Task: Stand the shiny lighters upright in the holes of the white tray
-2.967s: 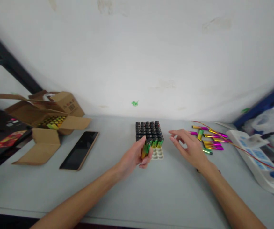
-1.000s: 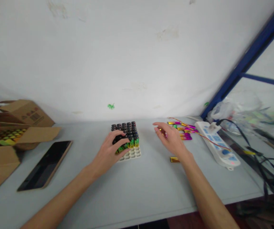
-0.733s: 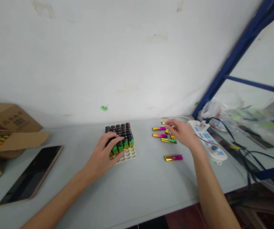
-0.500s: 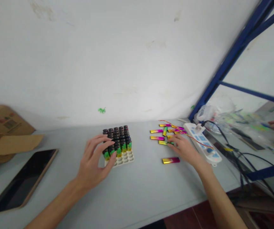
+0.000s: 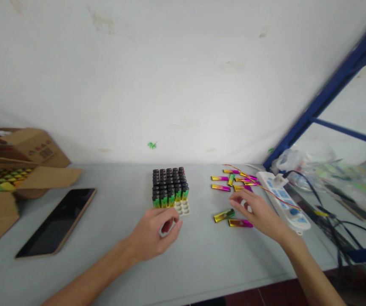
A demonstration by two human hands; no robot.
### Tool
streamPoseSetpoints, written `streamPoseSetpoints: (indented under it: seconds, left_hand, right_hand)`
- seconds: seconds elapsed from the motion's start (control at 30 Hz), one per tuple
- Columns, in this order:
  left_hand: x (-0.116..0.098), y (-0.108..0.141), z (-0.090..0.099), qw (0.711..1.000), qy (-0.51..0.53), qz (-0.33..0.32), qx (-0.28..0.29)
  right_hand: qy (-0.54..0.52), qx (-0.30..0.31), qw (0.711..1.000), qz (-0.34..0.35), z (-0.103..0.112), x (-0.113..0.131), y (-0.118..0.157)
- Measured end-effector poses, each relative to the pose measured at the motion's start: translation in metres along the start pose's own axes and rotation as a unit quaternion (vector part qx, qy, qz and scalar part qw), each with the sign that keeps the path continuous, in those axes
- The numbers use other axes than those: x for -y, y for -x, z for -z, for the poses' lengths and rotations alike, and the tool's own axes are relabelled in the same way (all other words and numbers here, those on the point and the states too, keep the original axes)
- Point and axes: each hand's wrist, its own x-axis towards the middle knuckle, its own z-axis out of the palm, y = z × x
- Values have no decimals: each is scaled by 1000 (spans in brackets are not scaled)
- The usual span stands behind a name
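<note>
Lighters (image 5: 171,199) toward the desk's (image 5: 119,182) far edge could topple if brushed by the left hand (image 5: 149,233), curled like the right hand (image 5: 261,214), fingertip closure indeterminable on both.

Grey table (image 5: 112,280) with black-capped lighters (image 5: 169,187) in tray (image 5: 184,209), phone (image 5: 57,223), loose lighters (image 5: 220,187), power strip (image 5: 283,199).

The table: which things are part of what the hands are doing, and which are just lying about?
Probably part of it:
white tray
black-topped sticks in it
loose shiny sticks near the right hand
maybe the open box of similar sticks

Probably just lying about:
phone
power strip
plastic bag
</note>
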Motion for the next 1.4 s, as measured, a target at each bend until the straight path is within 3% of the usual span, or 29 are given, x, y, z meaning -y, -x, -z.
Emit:
streamPoseSetpoints:
  seconds: [0.13, 0.3, 0.47, 0.63, 0.73, 0.87, 0.97, 1.13, 1.27, 1.4]
  left_hand:
    - [4, -1, -1, 999, 5, 18, 40]
    - [9, -2, -4, 997, -5, 28, 67]
    - [11, -3, -9, 997, 0, 34, 67]
    - [9, -2, -12, 998, 14, 22, 57]
    - [9, -2, -12, 997, 24, 29, 61]
    - [9, -4, -11, 994, 55, 67, 69]
    - [6, -8, -10, 986, 93, 120, 66]
    - [4, -14, -7, 952, 221, 204, 58]
    - [8, -16, -7, 888, 390, 225, 98]
    - [12, -14, -15, 826, 494, 249, 111]
  right_hand:
    - [4, 33, 999, 8, -13, -2, 8]
    - [-45, 97, 994, 27, -27, -5, -11]
    - [-65, 80, 994, -23, -19, -13, -16]
    - [-97, 143, 985, -28, -9, -30, -13]
    - [-102, 137, 985, -32, -12, -34, -16]
    - [-148, 120, 980, -61, -16, -23, -24]
    - [-222, 114, 968, -38, -17, -1, -34]
    - [-359, 138, 922, 31, -22, 49, -55]
    - [-330, 99, 931, 120, -30, 75, -73]
    - [-308, 114, 933, 145, -35, 72, -88]
